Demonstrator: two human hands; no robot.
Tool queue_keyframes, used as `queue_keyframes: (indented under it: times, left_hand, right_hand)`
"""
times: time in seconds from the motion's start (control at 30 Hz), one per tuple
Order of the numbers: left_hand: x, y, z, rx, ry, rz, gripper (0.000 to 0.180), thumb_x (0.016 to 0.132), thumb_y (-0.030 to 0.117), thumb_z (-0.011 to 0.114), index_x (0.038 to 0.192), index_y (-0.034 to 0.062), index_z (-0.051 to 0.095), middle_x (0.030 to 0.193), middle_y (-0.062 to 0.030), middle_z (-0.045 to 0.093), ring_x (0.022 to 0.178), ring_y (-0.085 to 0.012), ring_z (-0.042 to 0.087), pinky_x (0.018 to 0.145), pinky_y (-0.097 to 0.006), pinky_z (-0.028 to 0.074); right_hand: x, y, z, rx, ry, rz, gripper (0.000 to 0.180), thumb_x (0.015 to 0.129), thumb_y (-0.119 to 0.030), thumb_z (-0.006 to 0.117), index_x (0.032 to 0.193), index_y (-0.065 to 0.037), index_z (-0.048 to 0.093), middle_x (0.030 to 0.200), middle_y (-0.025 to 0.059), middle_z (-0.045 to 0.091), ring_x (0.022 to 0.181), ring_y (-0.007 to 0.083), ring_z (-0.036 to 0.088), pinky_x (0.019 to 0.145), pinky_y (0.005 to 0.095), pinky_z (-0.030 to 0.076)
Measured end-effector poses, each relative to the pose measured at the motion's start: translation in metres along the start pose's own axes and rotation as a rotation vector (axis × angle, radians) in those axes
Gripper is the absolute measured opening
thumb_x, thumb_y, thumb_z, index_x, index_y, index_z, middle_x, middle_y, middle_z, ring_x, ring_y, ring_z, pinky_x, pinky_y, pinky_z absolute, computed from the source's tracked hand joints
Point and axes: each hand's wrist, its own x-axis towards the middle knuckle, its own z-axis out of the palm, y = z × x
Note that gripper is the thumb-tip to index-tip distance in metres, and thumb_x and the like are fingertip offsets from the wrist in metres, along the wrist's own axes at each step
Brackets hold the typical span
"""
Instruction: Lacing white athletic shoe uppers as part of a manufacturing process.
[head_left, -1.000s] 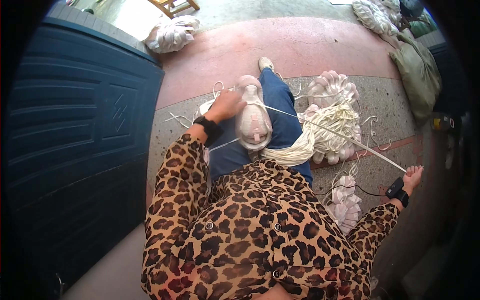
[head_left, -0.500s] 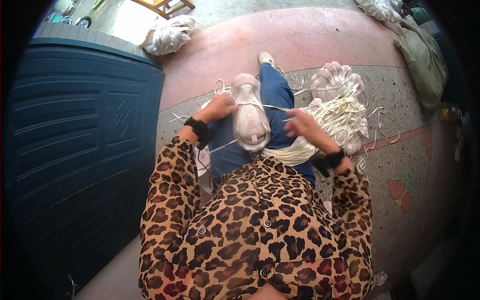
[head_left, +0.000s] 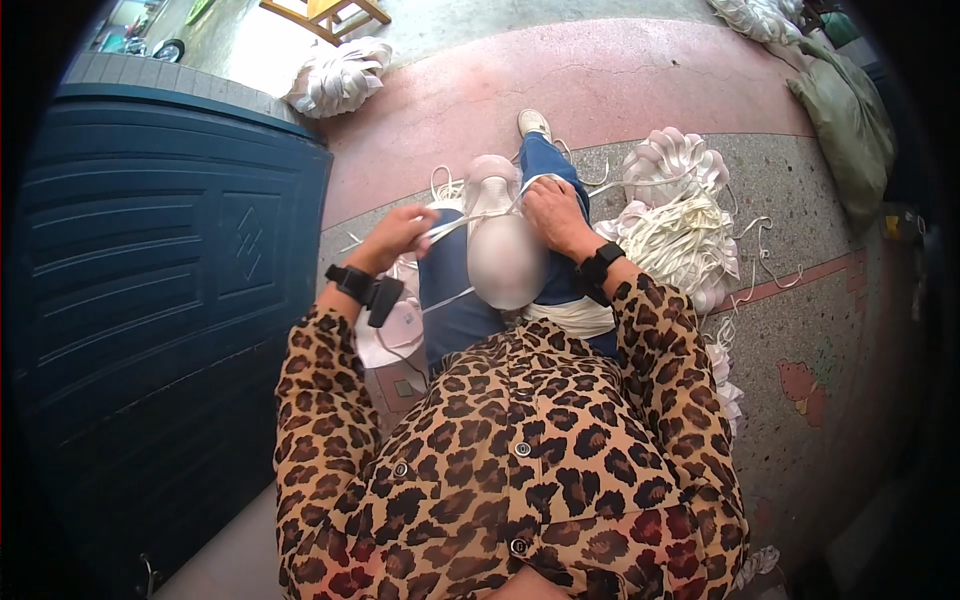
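white lace (head_left: 456, 226), seemingly in left hand (head_left: 399, 234)

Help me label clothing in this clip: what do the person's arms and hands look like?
Both arms wear long leopard-print sleeves, tan with dark brown-black spots. The left hand and right hand are gloveless. Each wrist carries a black band, left and right. A small black box hangs by the left band, with a thin dark cable below.
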Motion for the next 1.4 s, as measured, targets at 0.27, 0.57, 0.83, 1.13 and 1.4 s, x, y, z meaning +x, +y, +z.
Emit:
queue_keyframes:
  times: [0.27,0.57,0.83,1.13,1.4]
  left_hand:
    - [-0.093,-0.053,-0.085,0.34,0.086,-0.082,0.047,0.095,0.022,0.066,0.138,0.0054,0.055,0.088,-0.0088,0.07,0.058,-0.0141,0.065,0.06,-0.027,0.054]
    - [-0.173,-0.01,-0.195,-0.69,0.198,0.649,0.04,0.105,0.043,0.047,0.127,0.0121,0.056,0.141,-0.0128,0.055,0.127,-0.0273,0.055,0.106,-0.054,0.045]
    - [-0.259,-0.028,-0.337,-0.339,0.89,0.215,0.027,0.101,0.035,0.063,0.12,0.016,0.065,0.117,0.0006,0.067,0.097,-0.0114,0.063,0.073,-0.03,0.044]
    - [-0.234,-0.038,-0.299,-0.781,0.584,0.395,0.015,0.104,0.019,0.057,0.117,0.01,0.058,0.069,0.0051,0.051,0.058,-0.0031,0.046,0.047,-0.024,0.035]
    - [-0.039,-0.001,-0.02,-0.382,0.141,-0.043,0.024,0.102,0.034,0.057,0.105,0.0104,0.06,0.062,0.0084,0.031,0.048,-0.0051,0.031,0.046,-0.025,0.034]
  right_hand:
    - [0.013,-0.001,-0.003,-0.036,-0.22,0.018,0.018,0.09,-0.015,0.058,0.102,-0.011,0.07,0.121,0.0083,0.063,0.127,0.0268,0.051,0.106,0.0554,0.032]
    - [0.021,-0.001,-0.005,-0.151,-0.264,-0.124,0.019,0.089,-0.012,0.056,0.102,-0.012,0.07,0.11,0.0085,0.063,0.114,0.0259,0.057,0.094,0.0504,0.039]
    - [0.03,-0.008,-0.002,-0.068,-0.249,-0.181,0.011,0.088,-0.015,0.061,0.092,-0.014,0.071,0.1,0.0058,0.063,0.103,0.0241,0.058,0.085,0.0425,0.04]
    - [0.011,-0.023,-0.01,-0.172,-0.246,-0.074,0.034,0.088,-0.042,0.067,0.097,-0.009,0.072,0.106,0.0093,0.065,0.107,0.0267,0.057,0.085,0.0421,0.041]
    - [0.031,-0.004,-0.019,-0.06,-0.57,-0.08,0.026,0.091,-0.026,0.058,0.105,-0.007,0.07,0.114,0.0141,0.063,0.116,0.0327,0.056,0.089,0.0541,0.046]
